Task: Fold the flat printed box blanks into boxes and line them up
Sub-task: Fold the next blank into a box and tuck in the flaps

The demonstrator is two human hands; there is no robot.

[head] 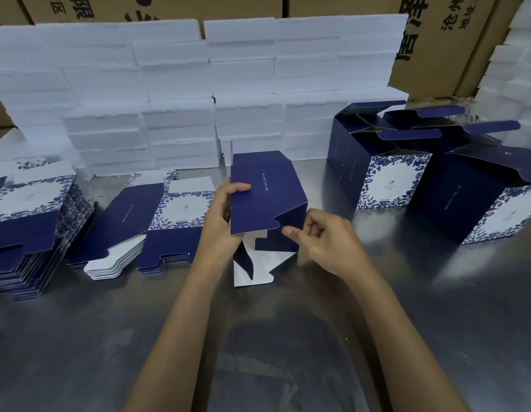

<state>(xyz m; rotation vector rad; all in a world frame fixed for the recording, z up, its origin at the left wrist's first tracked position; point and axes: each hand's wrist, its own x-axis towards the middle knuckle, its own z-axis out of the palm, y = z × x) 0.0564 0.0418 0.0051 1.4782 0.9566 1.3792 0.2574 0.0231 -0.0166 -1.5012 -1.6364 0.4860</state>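
Grey metal tabletop (288, 337), white foam slabs (175, 93) stacked behind, brown cartons (430, 40) at the back with large Chinese characters, cropped and not fully readable. Half-opened navy box blank (265, 200) held upright mid-tabletop: left hand (221, 217) in a pinching grip on its left edge, right hand (320, 245) loosely curled beside the lower flaps, gripping nothing. Likely step: squaring the sleeve and closing the bottom. Next, probably tucking the notched flaps inward. Flat blanks (29, 230) piled left; finished boxes (389, 179) lined up right, lids open. Small white print on panels, too tiny to read.
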